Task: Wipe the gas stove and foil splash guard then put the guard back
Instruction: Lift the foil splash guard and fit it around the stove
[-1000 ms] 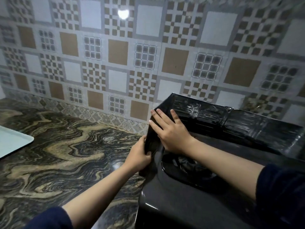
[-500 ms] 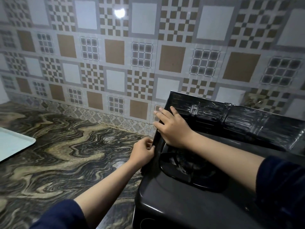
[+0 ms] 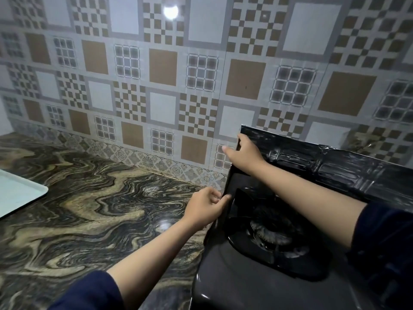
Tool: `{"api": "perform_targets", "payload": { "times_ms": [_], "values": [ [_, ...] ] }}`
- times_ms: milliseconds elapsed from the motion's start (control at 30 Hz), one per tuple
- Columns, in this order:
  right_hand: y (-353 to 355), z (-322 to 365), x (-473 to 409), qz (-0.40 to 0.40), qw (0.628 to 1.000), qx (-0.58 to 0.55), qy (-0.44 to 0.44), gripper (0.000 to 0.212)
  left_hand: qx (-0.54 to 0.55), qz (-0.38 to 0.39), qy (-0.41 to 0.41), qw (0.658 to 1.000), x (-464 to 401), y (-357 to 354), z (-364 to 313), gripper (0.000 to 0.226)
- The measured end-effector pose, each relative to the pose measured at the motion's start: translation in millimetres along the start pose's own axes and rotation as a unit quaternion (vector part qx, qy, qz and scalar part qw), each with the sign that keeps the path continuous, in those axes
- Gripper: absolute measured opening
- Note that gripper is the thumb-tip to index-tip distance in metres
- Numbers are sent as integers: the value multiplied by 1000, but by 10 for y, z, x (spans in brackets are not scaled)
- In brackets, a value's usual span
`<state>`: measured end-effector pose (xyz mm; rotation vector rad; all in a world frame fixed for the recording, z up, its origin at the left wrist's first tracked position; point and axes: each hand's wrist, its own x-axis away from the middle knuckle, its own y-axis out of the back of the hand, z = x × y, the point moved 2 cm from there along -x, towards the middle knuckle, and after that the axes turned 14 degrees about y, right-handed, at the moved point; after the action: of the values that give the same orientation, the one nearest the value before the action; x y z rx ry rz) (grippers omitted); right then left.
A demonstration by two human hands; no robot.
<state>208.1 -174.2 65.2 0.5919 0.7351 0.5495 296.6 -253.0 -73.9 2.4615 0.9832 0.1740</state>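
A dark gas stove (image 3: pixel 241 285) stands at the lower right with its black burner (image 3: pixel 271 233) showing. The black, shiny foil splash guard (image 3: pixel 330 166) stands upright along the stove's back and wraps round its left side. My right hand (image 3: pixel 245 153) grips the guard's upper left corner, fingers curled over the edge. My left hand (image 3: pixel 206 205) pinches the guard's lower left side panel beside the burner. No cloth is in view.
The stove sits on a marbled dark countertop (image 3: pixel 100 209) that runs left. A pale tray (image 3: pixel 17 193) lies at the left edge. A patterned tiled wall (image 3: pixel 156 74) stands right behind the guard and counter.
My right hand has slid up from the guard's left panel to its top left corner. My left hand has stayed at the lower left edge, now pinching it.
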Motion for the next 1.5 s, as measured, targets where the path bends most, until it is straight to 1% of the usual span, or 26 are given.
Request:
{"api": "perform_targets", "payload": {
  "times_ms": [67, 167, 267, 367, 400, 467, 533, 600, 667, 700, 767, 900, 967, 1033, 1133, 1167, 1267, 1300, 1367, 1400, 1467, 1500],
  "values": [
    [-43, -41, -91, -25, 999, -39, -28, 47, 21, 20, -15, 999, -20, 22, 3, 35],
    [-88, -94, -212, -41, 996, -46, -65, 38, 58, 64, -31, 996, -75, 69, 23, 44],
    [-94, -126, -313, -37, 995, -27, -84, 30, 66, 79, -58, 993, -131, 72, 38, 45],
    [-100, -142, -440, -19, 997, 26, -71, 14, 61, 79, -88, 991, -233, 43, 61, 53],
    [-91, -136, -474, -4, 997, 55, -59, 16, 43, 82, -96, 991, -270, 32, 72, 55],
    [-56, -121, -586, 44, 987, 147, -39, 41, 15, 87, -111, 990, -385, 4, 87, 56],
    [-14, -93, -661, 125, 958, 259, -17, 65, 9, 95, -123, 988, -469, -42, 85, 63],
    [8, -94, -734, 201, 914, 352, 20, 71, 18, 103, -141, 984, -529, -91, 60, 78],
    [23, -120, -819, 247, 882, 401, 30, 70, 23, 128, -148, 980, -586, -153, 23, 85],
    [23, -154, -867, 260, 875, 408, 20, 71, 24, 146, -143, 979, -606, -183, -2, 84],
    [1, -215, -942, 265, 879, 397, -18, 72, 22, 177, -118, 977, -643, -254, -32, 78],
    [-38, -303, -1109, 219, 903, 363, -75, 66, 46, 204, -75, 975, -728, -417, -76, 75],
    [-63, -343, -1166, 213, 901, 372, -70, 64, 55, 224, -51, 972, -777, -509, -82, 71],
    [-105, -371, -1209, 227, 889, 393, -57, 63, 75, 246, -22, 966, -840, -603, -87, 74],
    [-147, -431, -1259, 250, 875, 413, -47, 62, 134, 252, 21, 958, -958, -714, -100, 80],
    [-152, -452, -1275, 253, 872, 416, -44, 62, 155, 245, 36, 956, -1006, -747, -122, 85],
    [-151, -485, -1286, 264, 867, 420, -38, 63, 233, 199, 96, 947, -1232, -889, -131, 115],
    [-148, -498, -1283, 266, 867, 421, -35, 62, 249, 194, 116, 942, -1313, -931, -129, 119],
    [-144, -524, -1278, 266, 867, 421, -29, 61, 255, 207, 151, 932, -1490, -1056, -94, 114],
    [-141, -538, -1281, 264, 869, 418, -27, 61, 256, 227, 164, 925, -1589, -1168, -49, 110],
    [-134, -543, -1286, 260, 876, 406, -25, 59, 293, 261, 182, 902, -1840, -1547, 112, 108],
    [-129, -527, -1283, 259, 878, 401, -26, 59, 308, 264, 183, 895, -1935, -1709, 192, 108]
  ]
}}
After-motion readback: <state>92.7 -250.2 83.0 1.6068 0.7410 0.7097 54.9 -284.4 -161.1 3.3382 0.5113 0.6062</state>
